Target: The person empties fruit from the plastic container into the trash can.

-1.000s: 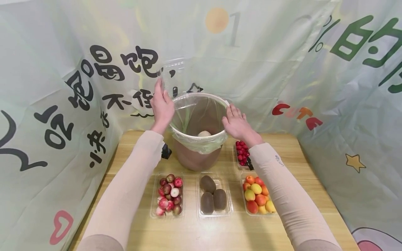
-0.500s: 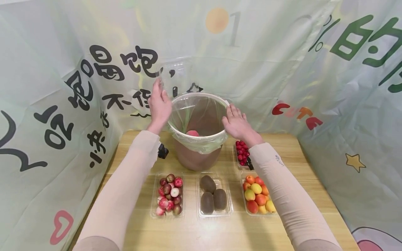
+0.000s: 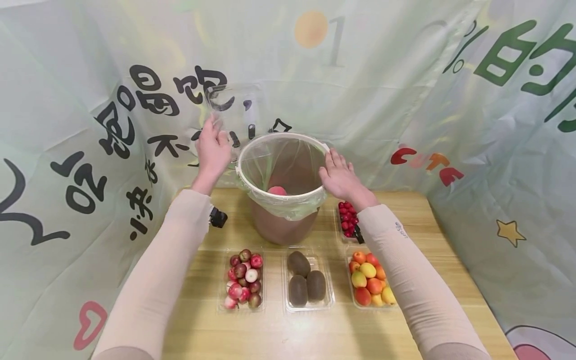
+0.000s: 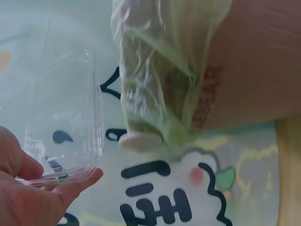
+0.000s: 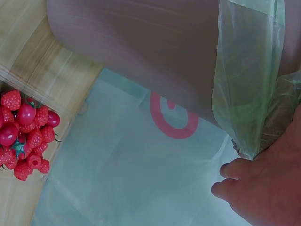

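Note:
In the head view my left hand (image 3: 213, 152) pinches the edge of a clear plastic fruit box (image 3: 238, 112), raised at the left of the bin. Its thumb and fingers grip the box's edge (image 4: 70, 174) in the left wrist view; no fruit shows inside. My right hand (image 3: 342, 176) rests with fairly straight fingers on the right rim of a brown bin (image 3: 283, 227). A pale green liner bag (image 3: 292, 207) folds over the bin's rim. Inside the bin, a pink rounded thing (image 3: 276, 191) shows partly above the near rim. The right wrist view shows fingertips (image 5: 221, 188) beside the liner.
Clear boxes on the wooden table (image 3: 288, 340) hold small red and dark round fruits (image 3: 243, 280), three kiwis (image 3: 307, 280), and orange and yellow fruits (image 3: 371, 280). Red berries (image 3: 346, 220) sit beside the bin, near my right forearm. Printed cloth walls (image 3: 369, 100) surround the table.
My left hand has moved left with the clear box, away from over the bin. A pink rounded thing now shows in the bin where a pale one showed. My right hand stays put.

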{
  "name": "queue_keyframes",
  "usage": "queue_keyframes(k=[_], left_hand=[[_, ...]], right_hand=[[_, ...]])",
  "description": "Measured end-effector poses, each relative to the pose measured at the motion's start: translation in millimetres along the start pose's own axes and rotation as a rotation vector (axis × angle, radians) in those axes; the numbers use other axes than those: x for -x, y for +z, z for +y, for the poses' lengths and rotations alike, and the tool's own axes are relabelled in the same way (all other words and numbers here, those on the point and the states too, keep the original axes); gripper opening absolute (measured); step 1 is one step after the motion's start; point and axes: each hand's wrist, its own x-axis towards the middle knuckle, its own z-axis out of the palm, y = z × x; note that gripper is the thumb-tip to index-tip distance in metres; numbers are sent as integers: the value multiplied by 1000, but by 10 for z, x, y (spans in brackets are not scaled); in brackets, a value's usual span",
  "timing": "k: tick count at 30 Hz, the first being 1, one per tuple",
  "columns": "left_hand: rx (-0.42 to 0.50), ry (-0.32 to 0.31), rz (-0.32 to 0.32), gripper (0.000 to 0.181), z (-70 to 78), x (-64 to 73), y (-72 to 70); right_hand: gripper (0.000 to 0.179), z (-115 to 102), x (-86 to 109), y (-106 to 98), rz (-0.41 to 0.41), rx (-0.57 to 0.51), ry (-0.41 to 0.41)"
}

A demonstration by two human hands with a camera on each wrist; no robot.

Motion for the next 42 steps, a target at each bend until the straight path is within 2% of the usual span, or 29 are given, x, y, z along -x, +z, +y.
queue_keyframes(k=[9, 14, 20, 25, 29, 37, 42], left_hand=[[-17, -65, 19, 48, -159, 40, -346], [9, -103, -6, 49, -278, 108, -522], [-35, -169, -36, 51, -392, 235, -700], [-50, -215, -54, 50, -492, 335, -792], [-116, -203, -73, 49, -593, 443, -858], [-118, -194, -124, 50, -850, 681, -957], [-131, -227, -187, 51, -1036, 808, -998]], right_hand=[[74, 16, -8, -2, -3, 1, 0], [74, 12, 1, -16, -9, -7, 1], [74, 10, -2, -14, -6, -5, -3], [74, 14, 8, -1, -12, -7, 4], [74, 9, 18, 5, -12, -5, 1], [74, 1, 12, 1, -6, -4, -4], [74, -7, 13, 0, -5, 1, -5]])
